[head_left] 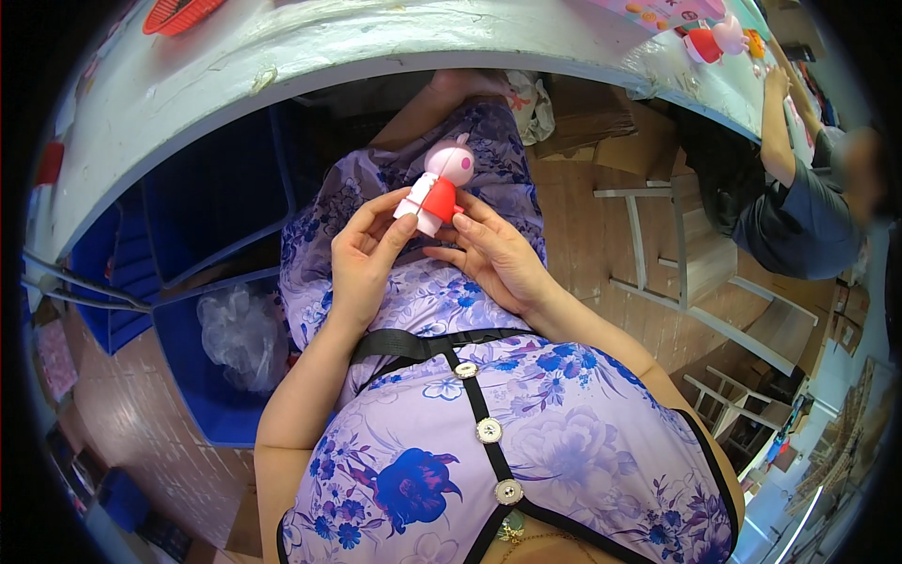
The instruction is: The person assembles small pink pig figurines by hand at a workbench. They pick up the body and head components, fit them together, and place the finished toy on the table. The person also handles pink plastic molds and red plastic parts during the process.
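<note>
A small plastic pig figurine [439, 195], with a pink head, a red front and a white back part, is held up over my lap, tilted to one side. My left hand [368, 244] pinches its white lower end between thumb and fingers. From the other side, my right hand [498, 249] grips the red part near the figurine's edge with thumb and forefinger; its other fingers are partly spread below. A seam line runs over the head and body. The fingertips behind the figurine are hidden.
Ahead curves a worktable [310, 42] with a red basket [178, 13] and another pig figurine [719, 39]. Blue bins [221, 352] stand at my left, one holding a clear plastic bag [240, 334]. To the right are wooden stools [700, 244] and another person [799, 221] at the table.
</note>
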A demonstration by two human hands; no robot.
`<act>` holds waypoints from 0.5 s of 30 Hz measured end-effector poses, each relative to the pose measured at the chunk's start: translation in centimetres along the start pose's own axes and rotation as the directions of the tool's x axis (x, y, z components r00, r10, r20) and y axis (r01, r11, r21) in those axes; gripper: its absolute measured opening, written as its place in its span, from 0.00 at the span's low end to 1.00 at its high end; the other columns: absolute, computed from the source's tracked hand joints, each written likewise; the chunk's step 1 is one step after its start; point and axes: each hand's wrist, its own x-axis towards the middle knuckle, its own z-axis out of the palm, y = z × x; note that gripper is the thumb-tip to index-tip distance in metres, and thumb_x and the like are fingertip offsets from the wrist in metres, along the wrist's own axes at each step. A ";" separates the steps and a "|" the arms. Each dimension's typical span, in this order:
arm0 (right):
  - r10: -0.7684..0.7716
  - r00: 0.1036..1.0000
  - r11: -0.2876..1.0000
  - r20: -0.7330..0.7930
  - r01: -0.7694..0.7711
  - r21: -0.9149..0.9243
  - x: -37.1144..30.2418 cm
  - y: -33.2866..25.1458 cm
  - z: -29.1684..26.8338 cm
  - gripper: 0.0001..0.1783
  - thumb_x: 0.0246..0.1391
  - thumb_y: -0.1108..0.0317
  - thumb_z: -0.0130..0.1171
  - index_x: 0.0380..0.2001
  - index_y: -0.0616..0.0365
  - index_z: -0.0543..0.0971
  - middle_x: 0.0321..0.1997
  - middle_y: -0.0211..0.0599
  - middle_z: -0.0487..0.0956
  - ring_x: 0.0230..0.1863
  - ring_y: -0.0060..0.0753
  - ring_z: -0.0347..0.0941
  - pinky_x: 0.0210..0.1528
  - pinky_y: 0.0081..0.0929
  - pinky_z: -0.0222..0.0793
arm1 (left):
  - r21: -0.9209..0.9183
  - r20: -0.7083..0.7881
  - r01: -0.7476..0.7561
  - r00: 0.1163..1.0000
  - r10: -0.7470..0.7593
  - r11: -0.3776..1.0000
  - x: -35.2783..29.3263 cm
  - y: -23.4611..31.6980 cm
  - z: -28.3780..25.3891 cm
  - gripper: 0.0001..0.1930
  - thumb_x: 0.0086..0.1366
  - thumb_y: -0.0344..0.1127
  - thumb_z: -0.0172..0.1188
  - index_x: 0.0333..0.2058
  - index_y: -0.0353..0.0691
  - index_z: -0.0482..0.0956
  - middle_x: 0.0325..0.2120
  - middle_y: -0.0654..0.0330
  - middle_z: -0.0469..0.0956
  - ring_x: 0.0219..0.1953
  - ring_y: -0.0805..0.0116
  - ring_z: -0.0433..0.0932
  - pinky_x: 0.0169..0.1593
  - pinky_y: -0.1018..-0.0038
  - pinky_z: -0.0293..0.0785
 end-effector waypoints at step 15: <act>-0.107 0.991 0.993 -0.079 0.102 -0.065 0.0 0.2 0.6 0.27 0.55 0.71 0.61 0.57 0.59 0.65 0.51 0.36 0.73 0.51 0.25 0.71 0.54 0.24 0.69 | 0.679 0.220 -0.442 0.884 0.412 0.587 -0.4 1.9 2.1 0.25 0.50 0.23 0.66 0.49 0.35 0.73 0.48 0.50 0.74 0.50 0.55 0.75 0.53 0.67 0.71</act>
